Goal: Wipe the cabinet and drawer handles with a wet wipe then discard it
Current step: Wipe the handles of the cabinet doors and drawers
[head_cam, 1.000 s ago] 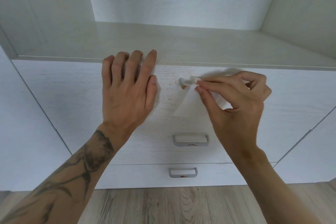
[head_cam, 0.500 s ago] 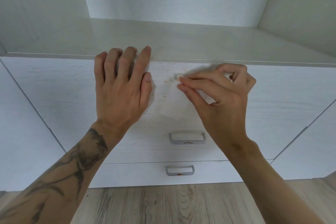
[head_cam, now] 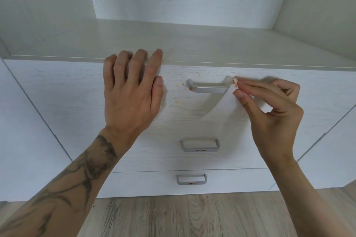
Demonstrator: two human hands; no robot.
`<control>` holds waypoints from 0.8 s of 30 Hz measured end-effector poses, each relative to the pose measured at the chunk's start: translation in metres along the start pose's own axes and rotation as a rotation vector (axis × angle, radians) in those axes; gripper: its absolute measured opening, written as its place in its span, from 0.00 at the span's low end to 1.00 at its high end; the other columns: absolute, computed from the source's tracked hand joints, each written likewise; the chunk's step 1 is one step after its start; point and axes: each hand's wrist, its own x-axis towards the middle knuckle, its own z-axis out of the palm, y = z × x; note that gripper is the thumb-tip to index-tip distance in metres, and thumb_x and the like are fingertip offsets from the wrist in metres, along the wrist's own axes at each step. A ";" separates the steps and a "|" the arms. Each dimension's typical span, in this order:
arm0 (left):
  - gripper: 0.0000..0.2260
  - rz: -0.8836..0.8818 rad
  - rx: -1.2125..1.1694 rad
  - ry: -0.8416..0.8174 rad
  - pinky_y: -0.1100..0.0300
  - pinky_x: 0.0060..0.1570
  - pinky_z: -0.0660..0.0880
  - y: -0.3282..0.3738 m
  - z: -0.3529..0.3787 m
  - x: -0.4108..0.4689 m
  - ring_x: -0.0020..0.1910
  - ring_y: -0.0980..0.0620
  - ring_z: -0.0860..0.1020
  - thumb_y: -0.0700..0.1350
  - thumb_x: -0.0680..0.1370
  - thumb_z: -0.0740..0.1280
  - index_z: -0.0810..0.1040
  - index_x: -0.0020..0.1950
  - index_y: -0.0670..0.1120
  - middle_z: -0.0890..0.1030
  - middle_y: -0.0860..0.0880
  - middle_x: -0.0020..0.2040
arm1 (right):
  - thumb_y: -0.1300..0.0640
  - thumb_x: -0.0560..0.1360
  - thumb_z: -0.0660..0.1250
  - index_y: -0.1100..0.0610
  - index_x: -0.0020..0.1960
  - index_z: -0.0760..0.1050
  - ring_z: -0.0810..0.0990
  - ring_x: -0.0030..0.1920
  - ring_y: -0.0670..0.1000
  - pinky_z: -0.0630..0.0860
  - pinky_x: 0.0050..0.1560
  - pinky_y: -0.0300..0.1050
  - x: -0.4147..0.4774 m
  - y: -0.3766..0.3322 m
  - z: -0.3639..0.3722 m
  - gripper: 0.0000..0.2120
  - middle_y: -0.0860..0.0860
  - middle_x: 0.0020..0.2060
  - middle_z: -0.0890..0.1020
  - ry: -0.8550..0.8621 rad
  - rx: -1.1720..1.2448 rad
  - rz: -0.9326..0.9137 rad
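Two hands, apart: right hand [head_cam: 269,115] pinches thin white wet wipe [head_cam: 223,110] at right end of grey metal U-shaped top handle [head_cam: 207,88]; left hand [head_cam: 131,98] rests flat on woodgrain drawer front [head_cam: 57,92].

Your left hand [head_cam: 133,98] lies flat, fingers straight, slightly spread, tattooed forearm extended. Your right hand [head_cam: 269,113] pinches the wipe [head_cam: 227,106] between thumb and fingertips.

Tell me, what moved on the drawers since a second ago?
The right hand, pinching the wet wipe, slid it rightward along the top handle, from its left end to its right end. The left hand stayed flat on the drawer front. Nothing was let go; the middle handle and bottom handle keep their reddish spots.
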 end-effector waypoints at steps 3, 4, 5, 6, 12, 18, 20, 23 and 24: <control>0.20 0.000 0.001 0.002 0.39 0.72 0.63 0.000 0.000 0.000 0.65 0.36 0.73 0.48 0.87 0.55 0.70 0.78 0.44 0.76 0.40 0.68 | 0.57 0.79 0.77 0.52 0.57 0.86 0.75 0.58 0.60 0.69 0.59 0.47 -0.001 -0.008 0.007 0.07 0.44 0.55 0.87 0.028 -0.061 -0.046; 0.20 0.001 -0.002 0.005 0.39 0.72 0.63 0.000 0.001 0.001 0.65 0.36 0.73 0.48 0.87 0.55 0.70 0.78 0.44 0.76 0.40 0.68 | 0.56 0.79 0.77 0.50 0.57 0.86 0.75 0.58 0.59 0.70 0.58 0.51 0.000 -0.011 0.010 0.07 0.43 0.54 0.87 0.029 -0.086 -0.075; 0.20 0.000 -0.005 0.007 0.39 0.72 0.63 0.000 0.001 0.001 0.65 0.36 0.73 0.48 0.86 0.55 0.70 0.78 0.44 0.76 0.40 0.68 | 0.55 0.79 0.76 0.50 0.56 0.86 0.74 0.58 0.58 0.71 0.57 0.57 0.001 -0.015 0.016 0.06 0.42 0.54 0.86 0.026 -0.105 -0.106; 0.20 -0.001 -0.007 0.007 0.39 0.72 0.63 0.000 0.002 0.001 0.65 0.36 0.73 0.48 0.86 0.55 0.70 0.78 0.44 0.76 0.40 0.68 | 0.54 0.80 0.76 0.49 0.56 0.86 0.74 0.58 0.57 0.72 0.56 0.62 0.002 -0.020 0.023 0.06 0.42 0.53 0.86 0.022 -0.116 -0.136; 0.21 0.007 -0.010 0.017 0.39 0.71 0.64 -0.001 0.004 0.001 0.64 0.36 0.74 0.48 0.87 0.54 0.71 0.77 0.44 0.77 0.40 0.67 | 0.50 0.80 0.76 0.49 0.51 0.89 0.76 0.57 0.52 0.68 0.59 0.56 0.006 -0.044 0.057 0.04 0.39 0.51 0.87 0.054 -0.236 -0.289; 0.20 0.017 -0.002 0.051 0.40 0.72 0.62 -0.002 0.008 -0.002 0.64 0.37 0.74 0.48 0.87 0.55 0.71 0.77 0.44 0.77 0.40 0.67 | 0.54 0.78 0.76 0.49 0.38 0.84 0.75 0.54 0.52 0.65 0.57 0.54 0.011 -0.065 0.078 0.09 0.41 0.39 0.85 0.208 -0.473 -0.240; 0.20 0.019 -0.007 0.055 0.40 0.72 0.62 -0.002 0.009 -0.002 0.64 0.37 0.74 0.48 0.87 0.55 0.71 0.77 0.44 0.77 0.40 0.67 | 0.54 0.76 0.76 0.50 0.37 0.82 0.75 0.54 0.51 0.64 0.57 0.53 0.014 -0.066 0.078 0.10 0.42 0.37 0.83 0.192 -0.497 -0.221; 0.20 0.013 -0.008 0.062 0.41 0.72 0.62 -0.002 0.009 -0.001 0.64 0.37 0.74 0.48 0.87 0.56 0.71 0.77 0.44 0.77 0.40 0.67 | 0.53 0.77 0.76 0.50 0.39 0.84 0.74 0.54 0.51 0.61 0.58 0.51 0.008 -0.066 0.068 0.09 0.42 0.38 0.84 0.190 -0.476 -0.224; 0.20 0.011 -0.010 0.063 0.41 0.72 0.62 -0.002 0.009 -0.001 0.64 0.37 0.74 0.48 0.87 0.56 0.71 0.77 0.44 0.77 0.40 0.67 | 0.53 0.77 0.77 0.50 0.39 0.84 0.74 0.54 0.51 0.60 0.58 0.50 0.006 -0.066 0.068 0.08 0.42 0.39 0.85 0.187 -0.469 -0.217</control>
